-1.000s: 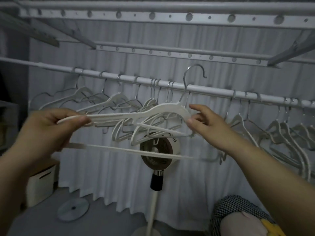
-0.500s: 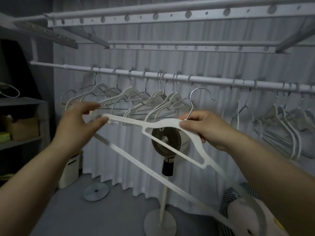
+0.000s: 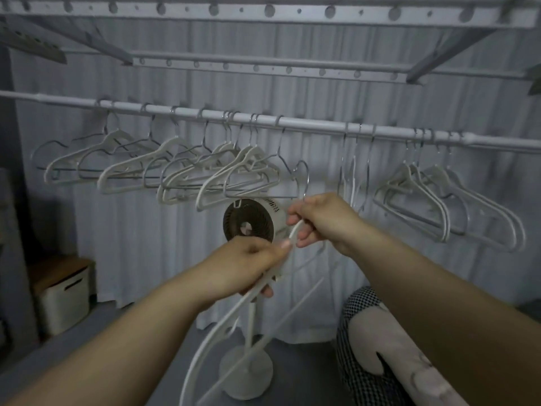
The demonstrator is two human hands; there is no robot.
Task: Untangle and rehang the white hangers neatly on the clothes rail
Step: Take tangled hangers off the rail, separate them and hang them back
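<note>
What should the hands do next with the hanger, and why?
Probably lift the white plastic hanger so its silver wire hook catches the white clothes rail: left hand and right hand both grip it, hook just under a bare stretch.

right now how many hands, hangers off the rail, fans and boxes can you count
hands: 2, the left hand and the right hand
hanger off the rail, held in both hands: 1
fan: 1
box: 1
total: 5
</note>
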